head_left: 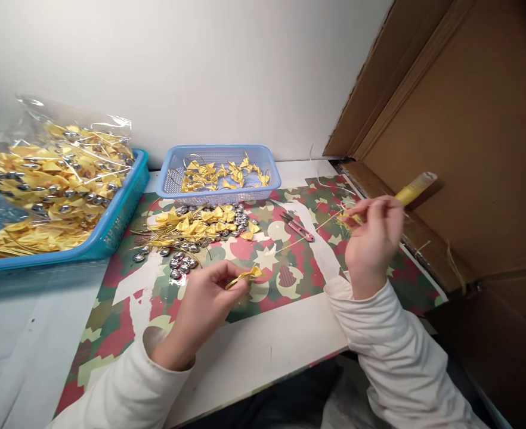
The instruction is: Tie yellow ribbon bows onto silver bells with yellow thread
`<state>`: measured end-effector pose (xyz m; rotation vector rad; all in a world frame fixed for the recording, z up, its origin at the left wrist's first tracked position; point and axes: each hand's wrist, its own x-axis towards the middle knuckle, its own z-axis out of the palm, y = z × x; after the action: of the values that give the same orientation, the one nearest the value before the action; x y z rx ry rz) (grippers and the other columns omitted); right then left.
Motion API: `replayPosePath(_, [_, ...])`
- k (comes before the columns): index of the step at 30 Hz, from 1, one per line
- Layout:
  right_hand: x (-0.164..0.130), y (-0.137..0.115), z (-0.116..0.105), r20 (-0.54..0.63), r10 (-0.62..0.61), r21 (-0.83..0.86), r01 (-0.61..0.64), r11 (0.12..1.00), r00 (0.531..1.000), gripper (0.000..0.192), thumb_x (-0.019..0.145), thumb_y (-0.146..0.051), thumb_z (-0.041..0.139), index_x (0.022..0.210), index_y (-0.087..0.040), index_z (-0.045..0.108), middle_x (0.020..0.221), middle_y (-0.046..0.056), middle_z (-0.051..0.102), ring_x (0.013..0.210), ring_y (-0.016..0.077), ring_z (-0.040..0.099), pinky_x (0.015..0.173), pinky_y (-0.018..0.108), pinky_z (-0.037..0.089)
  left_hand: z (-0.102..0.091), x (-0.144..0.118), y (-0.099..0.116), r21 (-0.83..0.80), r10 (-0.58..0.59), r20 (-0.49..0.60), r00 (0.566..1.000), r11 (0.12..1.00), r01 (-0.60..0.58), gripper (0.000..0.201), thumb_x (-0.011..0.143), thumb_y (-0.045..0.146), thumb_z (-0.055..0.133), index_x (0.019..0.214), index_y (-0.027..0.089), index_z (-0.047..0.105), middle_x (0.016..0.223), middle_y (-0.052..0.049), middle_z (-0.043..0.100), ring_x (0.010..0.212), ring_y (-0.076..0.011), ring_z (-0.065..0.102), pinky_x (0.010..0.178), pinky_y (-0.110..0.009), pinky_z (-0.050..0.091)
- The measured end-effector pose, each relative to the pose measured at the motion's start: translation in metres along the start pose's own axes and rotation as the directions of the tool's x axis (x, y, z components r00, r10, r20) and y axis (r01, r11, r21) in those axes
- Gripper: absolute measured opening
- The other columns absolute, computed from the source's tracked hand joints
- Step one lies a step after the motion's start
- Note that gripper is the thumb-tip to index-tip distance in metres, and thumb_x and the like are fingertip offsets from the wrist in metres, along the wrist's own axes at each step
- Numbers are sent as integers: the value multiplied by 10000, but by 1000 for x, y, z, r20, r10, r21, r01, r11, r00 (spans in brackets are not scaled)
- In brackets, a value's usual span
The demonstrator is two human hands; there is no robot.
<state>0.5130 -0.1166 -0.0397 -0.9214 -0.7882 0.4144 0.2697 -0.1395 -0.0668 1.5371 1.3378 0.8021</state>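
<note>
White wrinkled sleeves (392, 345) nearest in head view. Left hand (213, 301) pinched closed on yellow ribbon bow (247, 276) above camouflage-print sheet (310, 280); right hand (374, 238) curled, fingertips together on thin yellow thread (328, 220). Beyond: loose bows (204, 225), shiny round silver bells (182, 262), pink-handled snips (297, 227), perforated blue plastic basket (218, 195) with wired bows. Left: turquoise basket (113, 229), glossy clear bag (57, 155) of bows. Yellow tube (417, 188) just beyond right hand; brown cardboard (460, 149) at right.

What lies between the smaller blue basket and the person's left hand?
In the head view, a pile of yellow bows and silvery round pieces lies on the patterned cover between the smaller blue basket and the left hand.
</note>
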Motion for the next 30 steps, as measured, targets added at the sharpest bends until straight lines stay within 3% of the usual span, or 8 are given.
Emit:
replayPosePath(2, [-11,3,6,334,200,-42,-198,979,921,103,912,-306,560,865,-222,523,760,-33,632,725,97,615,612,210,488,-1,1,1,-86,-55,0,999,995,55,201,717,348,643,621,176,605,528,15,596,446,-102,492,424,-203,355])
replayPosePath(5, [-28,5,14,709,434,-236,-393,889,556,196,916,-378,559,830,-203,541,946,38,702,789,115,600,682,247,485,-3,3,1,-147,-141,10,990,979,141,243,693,397,680,659,165,617,549,0,614,448,-115,522,413,-204,360])
replayPosePath(8, [-38,4,17,776,579,-383,-543,747,249,288,884,-464,589,817,-199,499,1049,65,696,595,77,486,525,221,418,-4,5,-1,-163,-180,-7,984,971,176,274,690,422,691,665,162,607,545,5,605,433,-113,517,409,-207,376])
replayPosePath(10, [-39,3,17,767,617,-411,-604,683,176,330,866,-501,602,821,-199,477,1056,67,692,539,57,421,471,202,366,-4,5,-3,-170,-173,-24,985,971,167,280,697,427,690,663,164,601,550,8,602,442,-112,518,418,-210,398])
replayPosePath(18, [-40,2,16,760,637,-430,-632,645,133,323,871,-487,607,826,-200,464,956,48,690,595,68,466,477,182,334,-3,3,-2,-164,-169,-68,983,974,156,252,708,401,674,648,170,594,547,13,588,447,-111,506,419,-212,400])
replayPosePath(25, [-40,3,14,828,552,-394,-593,702,104,278,910,-446,581,855,-187,497,950,64,693,762,109,592,518,187,368,-4,4,-3,-144,-159,-74,984,979,148,254,712,412,658,663,171,598,552,11,589,450,-113,493,426,-218,377])
replayPosePath(27, [-35,1,12,849,504,-318,-610,726,158,267,912,-435,587,857,-191,494,888,45,696,708,102,599,561,210,424,-4,3,-5,-83,-119,-88,989,990,112,233,722,398,644,669,173,609,546,13,590,458,-113,487,437,-219,368])
replayPosePath(30, [-25,-6,7,825,441,-149,-618,772,353,262,904,-439,597,861,-223,454,713,-28,637,532,87,552,502,223,432,-4,1,-6,94,-20,-128,992,995,32,169,720,339,617,640,190,610,518,23,578,461,-116,475,456,-223,355])
